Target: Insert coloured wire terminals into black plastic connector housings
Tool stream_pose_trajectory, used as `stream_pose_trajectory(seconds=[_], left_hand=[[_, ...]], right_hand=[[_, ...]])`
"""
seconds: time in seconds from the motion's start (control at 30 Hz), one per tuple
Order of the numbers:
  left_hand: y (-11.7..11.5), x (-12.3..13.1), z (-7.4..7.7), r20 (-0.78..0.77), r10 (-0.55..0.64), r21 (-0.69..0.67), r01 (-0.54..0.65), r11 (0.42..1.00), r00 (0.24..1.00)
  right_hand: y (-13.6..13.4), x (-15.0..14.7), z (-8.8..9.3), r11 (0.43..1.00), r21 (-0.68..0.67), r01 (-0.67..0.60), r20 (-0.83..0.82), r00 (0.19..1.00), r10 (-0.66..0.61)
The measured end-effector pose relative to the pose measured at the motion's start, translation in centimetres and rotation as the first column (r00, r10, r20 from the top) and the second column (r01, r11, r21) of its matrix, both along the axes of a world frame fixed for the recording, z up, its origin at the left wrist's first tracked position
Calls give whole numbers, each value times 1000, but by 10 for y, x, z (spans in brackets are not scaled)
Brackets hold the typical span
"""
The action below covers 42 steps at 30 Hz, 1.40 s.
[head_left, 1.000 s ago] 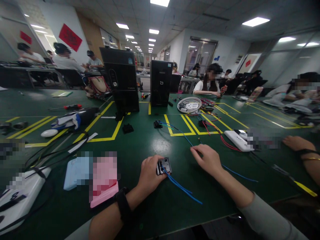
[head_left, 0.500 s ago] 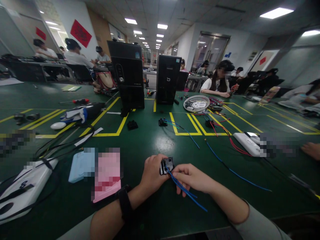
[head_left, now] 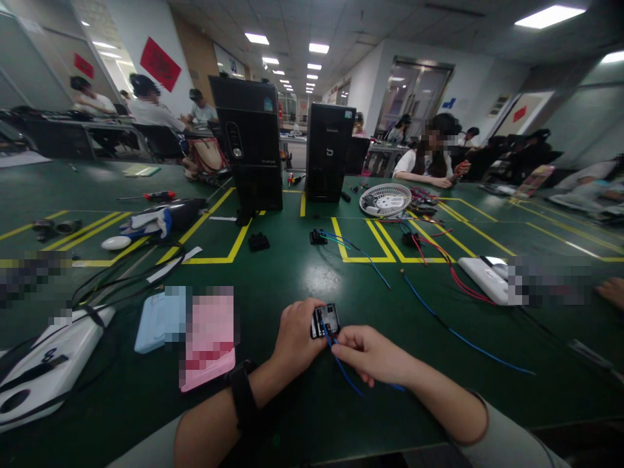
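My left hand (head_left: 297,333) is closed around a small black electrical module (head_left: 329,318), its open face with metal parts turned up. Blue wires (head_left: 347,376) run out of the module toward me. At the module's lower right edge, my right hand (head_left: 366,352) pinches a blue wire between thumb and fingers. One wire hangs free to the left of that hand, and another wire's end shows below its fingers. Exactly where the pinched wire enters the module is hidden by my fingertips.
A pink case (head_left: 209,364) and a light blue case (head_left: 152,325) lie left of my hands. Ahead are small black modules (head_left: 258,242), a loose blue wire (head_left: 453,331), a white basket (head_left: 385,199) and two black computer towers (head_left: 248,143). A co-worker (head_left: 441,153) sits across the table.
My right hand has shifted slightly up and closer to the module. The blue wires have spread apart, one now falling left of that hand. My left hand still holds the module.
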<state>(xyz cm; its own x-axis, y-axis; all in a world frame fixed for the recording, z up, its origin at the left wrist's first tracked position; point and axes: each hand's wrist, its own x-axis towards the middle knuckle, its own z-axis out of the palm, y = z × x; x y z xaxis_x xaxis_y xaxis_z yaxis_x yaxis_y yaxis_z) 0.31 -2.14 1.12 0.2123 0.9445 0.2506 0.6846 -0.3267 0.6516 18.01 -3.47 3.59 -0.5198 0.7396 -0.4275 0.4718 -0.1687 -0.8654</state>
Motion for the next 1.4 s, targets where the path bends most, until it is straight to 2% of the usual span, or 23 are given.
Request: stream_pose_trajectory(seconds=[0.07,0.17,0.23,0.43,0.53,0.63,0.77,0.97,1.2,1.3,1.4], left_hand=[[0,0,0,0,-1,2,1,1000,1000],[0,0,0,2,-1,13,1,1000,1000],[0,0,-1,6,2,16,-2,1000,1000],[1,0,-2,-5,18,15,-18,1000,1000],[0,0,-1,-8,25,14,-25,1000,1000],[0,0,0,2,25,19,-25,1000,1000],[0,0,0,13,14,15,-14,1000,1000],[1,-1,-3,7,0,17,0,1000,1000],[1,-2,-4,3,-2,31,2,1000,1000],[1,-2,-4,-9,10,30,-10,1000,1000],[1,-2,-4,-5,24,23,-24,999,1000]], right_hand=[[-2,1,0,993,115,4,30,1000,-7],[-2,4,3,949,316,10,70,997,-34],[-2,6,7,922,387,3,88,995,-41],[-3,14,17,942,334,-33,71,997,10],[-5,15,18,959,270,-89,26,996,85],[-6,15,19,948,278,-153,16,988,155],[-5,15,20,903,367,-225,77,974,211],[-1,20,23,851,440,-286,247,950,192],[-2,20,29,801,570,-180,244,969,43],[-5,17,28,753,630,-190,220,974,61],[-6,15,26,671,689,-274,247,959,137]])
